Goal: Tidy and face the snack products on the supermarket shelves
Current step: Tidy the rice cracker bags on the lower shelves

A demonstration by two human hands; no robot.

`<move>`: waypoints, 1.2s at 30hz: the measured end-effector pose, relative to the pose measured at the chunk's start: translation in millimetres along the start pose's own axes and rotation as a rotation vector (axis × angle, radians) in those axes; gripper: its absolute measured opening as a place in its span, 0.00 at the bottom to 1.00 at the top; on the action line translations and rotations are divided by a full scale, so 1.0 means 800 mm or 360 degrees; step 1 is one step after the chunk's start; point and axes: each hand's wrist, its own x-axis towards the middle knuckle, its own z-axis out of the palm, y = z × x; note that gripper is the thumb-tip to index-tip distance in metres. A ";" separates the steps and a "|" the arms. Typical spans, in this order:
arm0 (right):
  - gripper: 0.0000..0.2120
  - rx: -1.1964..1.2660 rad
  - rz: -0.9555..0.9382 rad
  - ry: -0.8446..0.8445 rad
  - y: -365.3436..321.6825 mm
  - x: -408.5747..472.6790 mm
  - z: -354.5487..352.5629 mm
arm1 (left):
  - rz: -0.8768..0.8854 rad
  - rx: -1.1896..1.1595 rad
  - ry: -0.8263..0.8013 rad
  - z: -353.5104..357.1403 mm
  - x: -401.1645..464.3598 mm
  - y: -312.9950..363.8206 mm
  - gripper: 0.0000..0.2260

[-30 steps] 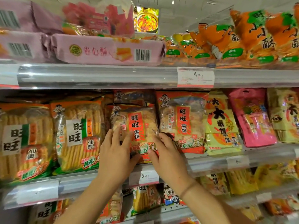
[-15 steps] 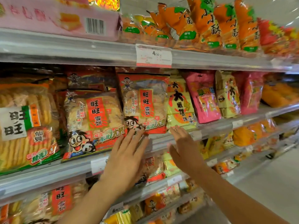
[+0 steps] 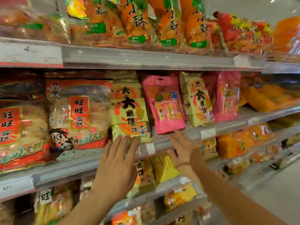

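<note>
In the head view, both hands are raised with fingers spread, gripping nothing. The left hand (image 3: 116, 163) is held just below the yellow rice-cracker bag (image 3: 128, 111); the right hand (image 3: 182, 151), at 3 o'clock, sits below the pink snack bag (image 3: 164, 104) on the middle shelf (image 3: 227, 125).

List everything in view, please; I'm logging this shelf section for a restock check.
orange snack bags: several, orange with green, top shelf
red rice cracker bags: two visible, red and clear, middle shelf left
yellow rice cracker packs: two, yellow, middle shelf centre
pink bags: two, pink, middle shelf
price tags: several, white, shelf rails
lower-shelf snacks: many, orange and yellow, blurred
left hand: open, below yellow pack
right hand: open, below pink bag
</note>
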 end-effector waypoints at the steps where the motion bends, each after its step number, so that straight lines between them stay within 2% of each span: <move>1: 0.27 0.0014 -0.0079 0.0032 0.010 -0.003 0.004 | -0.0001 -0.0015 -0.0023 0.007 0.013 0.020 0.36; 4: 0.28 0.0017 -0.0283 0.0022 0.025 -0.015 0.003 | -0.0007 -0.0001 -0.0100 0.032 0.032 0.058 0.38; 8: 0.21 0.0293 -0.0410 0.0033 0.055 0.001 -0.028 | -0.0121 0.0089 0.0017 0.058 0.031 0.071 0.29; 12: 0.17 0.0379 -0.0275 0.0339 0.090 0.025 -0.046 | -0.0221 0.0092 0.0070 0.056 0.041 0.072 0.28; 17: 0.18 0.0433 -0.0254 0.0520 0.117 0.030 -0.033 | -0.0326 -0.0115 0.0045 0.042 0.072 0.089 0.28; 20: 0.22 0.0792 -0.0072 0.0512 0.147 0.048 -0.044 | -0.0411 -0.0456 0.0134 0.033 0.112 0.100 0.28; 24: 0.32 0.0868 0.0297 0.0331 0.191 0.097 -0.077 | -0.0707 -0.0841 0.0194 0.027 0.160 0.112 0.35; 28: 0.20 0.0889 0.0270 0.0272 0.216 0.121 -0.084 | -0.0785 -0.0911 0.0140 0.038 0.185 0.124 0.42; 32: 0.31 0.1181 0.0294 0.0131 0.237 0.139 -0.080 | -0.0962 -0.0924 0.0120 0.053 0.196 0.134 0.48; 34: 0.43 0.1149 0.0311 0.0058 0.245 0.149 -0.080 | -0.1002 -0.1002 0.0195 0.058 0.201 0.137 0.50; 36: 0.47 0.1089 0.0314 -0.0003 0.251 0.157 -0.084 | -0.1045 -0.1082 0.0239 0.061 0.203 0.140 0.51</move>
